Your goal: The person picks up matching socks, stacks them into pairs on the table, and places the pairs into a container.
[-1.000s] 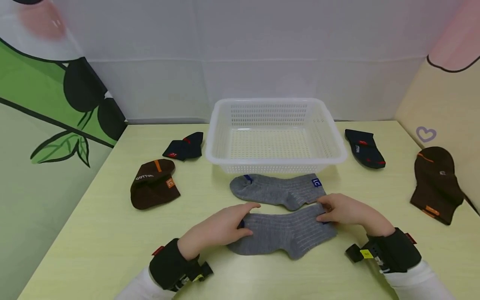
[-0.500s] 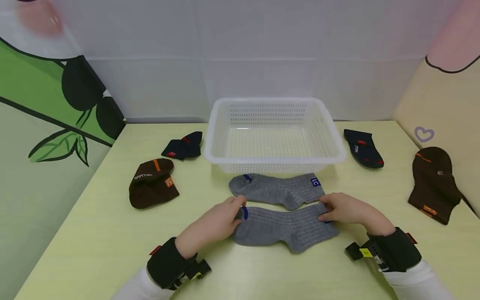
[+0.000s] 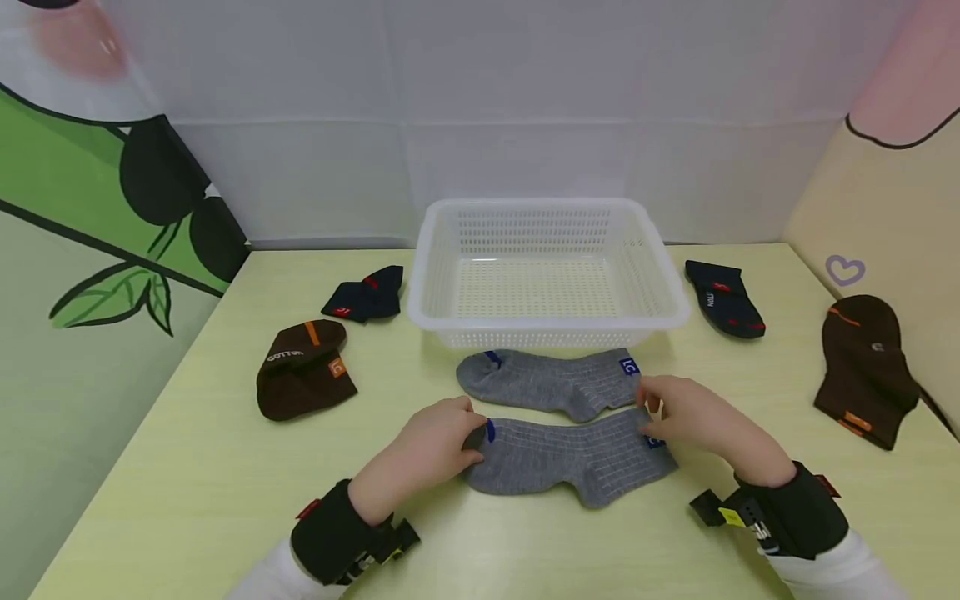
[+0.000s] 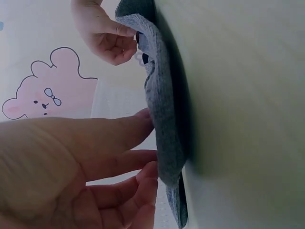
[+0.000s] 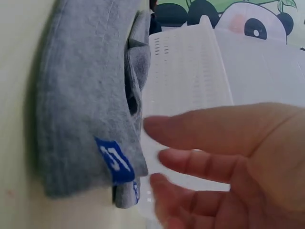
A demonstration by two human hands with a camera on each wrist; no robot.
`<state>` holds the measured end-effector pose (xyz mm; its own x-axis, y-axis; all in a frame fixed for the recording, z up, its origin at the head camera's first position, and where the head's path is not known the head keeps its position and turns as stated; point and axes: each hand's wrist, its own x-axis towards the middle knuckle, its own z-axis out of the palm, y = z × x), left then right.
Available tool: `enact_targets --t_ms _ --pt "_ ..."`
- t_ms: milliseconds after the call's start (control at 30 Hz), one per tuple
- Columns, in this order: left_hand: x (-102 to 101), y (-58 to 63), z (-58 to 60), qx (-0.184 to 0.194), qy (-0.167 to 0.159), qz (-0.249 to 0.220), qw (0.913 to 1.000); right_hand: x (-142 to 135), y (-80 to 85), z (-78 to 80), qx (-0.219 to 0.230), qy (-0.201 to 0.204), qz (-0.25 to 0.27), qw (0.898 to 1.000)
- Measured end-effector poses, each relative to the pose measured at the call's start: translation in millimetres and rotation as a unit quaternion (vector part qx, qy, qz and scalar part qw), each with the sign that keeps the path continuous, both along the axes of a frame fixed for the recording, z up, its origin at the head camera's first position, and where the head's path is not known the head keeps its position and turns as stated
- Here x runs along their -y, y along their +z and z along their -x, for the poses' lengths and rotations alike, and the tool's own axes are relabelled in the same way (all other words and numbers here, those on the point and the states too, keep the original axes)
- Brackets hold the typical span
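Note:
Two grey socks lie one behind the other in the head view. My left hand (image 3: 435, 446) is at the toe of the near grey sock (image 3: 562, 458). Its thumb and fingertips touch the upper face of the fabric in the left wrist view, fairly straight and a little apart. By the cuff and its blue label (image 5: 116, 161) hovers my right hand (image 3: 686, 417), thumb and fingers spread with nothing between them. Just behind, the far grey sock (image 3: 540, 379) lies flat, toe to the left.
A white plastic basket (image 3: 551, 322) stands behind the socks. To the left lie a brown sock (image 3: 300, 379) and a dark navy sock (image 3: 367, 296). Another navy sock (image 3: 723, 300) and brown sock (image 3: 862, 367) lie to the right, the brown one beside the wall.
The near sock's toe end has shifted slightly away from me, along with my left hand. My right fingers have come off the cuff, uncovering its blue label.

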<state>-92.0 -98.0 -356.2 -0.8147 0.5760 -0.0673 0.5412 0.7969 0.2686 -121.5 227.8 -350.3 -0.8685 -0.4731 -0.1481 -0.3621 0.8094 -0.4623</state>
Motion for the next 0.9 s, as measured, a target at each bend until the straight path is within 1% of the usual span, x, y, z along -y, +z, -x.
enact_targets --t_ms 100,233,333,500,567,600,667,767,800,833,900 --pt "0.2 1.1 0.0 0.01 -0.002 0.028 0.9996 1.1 -3.1 0.1 0.027 0.021 -0.007 0.999" --pt "0.8 1.4 -0.5 0.026 -0.001 0.033 0.9991 1.1 -7.7 0.2 0.035 0.031 -0.011 0.999" --pt "1.3 2.4 -0.9 0.029 0.0 0.034 0.999 0.0 -10.2 0.5 0.04 0.037 -0.006 0.999" --pt "3.4 1.1 -0.6 0.026 -0.01 0.027 0.9993 -3.2 -11.5 1.0 0.066 0.03 0.006 0.997" --pt "5.0 0.3 -0.3 0.028 -0.008 0.021 0.9994 -4.6 -11.2 1.3 0.071 0.027 0.006 0.997" --pt "7.1 -3.5 1.3 0.016 -0.011 0.02 0.9996 -5.1 -11.1 1.6 0.071 0.023 0.004 0.997" --pt "9.0 -4.2 2.4 0.016 0.004 0.016 0.9997 -5.9 -10.2 2.0 0.069 0.007 -0.001 0.998" --pt "11.7 -4.4 4.8 0.023 0.039 0.026 0.9986 -7.0 -7.1 3.0 0.071 -0.035 -0.013 0.997" --pt "12.5 -4.3 5.6 0.03 0.05 0.028 0.9979 -7.7 -6.0 3.3 0.074 -0.046 -0.018 0.996" --pt "12.2 -0.6 5.0 0.049 0.067 0.028 0.9962 -8.2 -5.1 3.7 0.08 -0.056 -0.022 0.995" --pt "13.4 1.0 5.7 0.067 0.08 0.027 0.9942 -8.9 -5.1 4.7 0.092 -0.061 -0.029 0.993"
